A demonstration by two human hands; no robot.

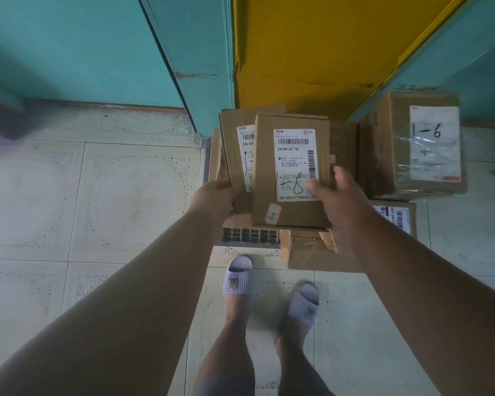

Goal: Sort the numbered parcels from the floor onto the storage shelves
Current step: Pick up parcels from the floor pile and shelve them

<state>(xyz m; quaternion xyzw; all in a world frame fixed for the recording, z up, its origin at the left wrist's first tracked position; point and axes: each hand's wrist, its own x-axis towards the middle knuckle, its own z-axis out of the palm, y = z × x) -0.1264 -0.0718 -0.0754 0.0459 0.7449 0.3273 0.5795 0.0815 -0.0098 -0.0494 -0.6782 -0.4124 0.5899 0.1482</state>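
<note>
Head view: left hand (216, 200) curls around the lower corner of a flat brown cardboard parcel (236, 155); overlapping it, a second flat cardboard parcel with a white label handwritten "8" (290, 172) is gripped by the right hand (340, 201), both above floor boxes.
</note>
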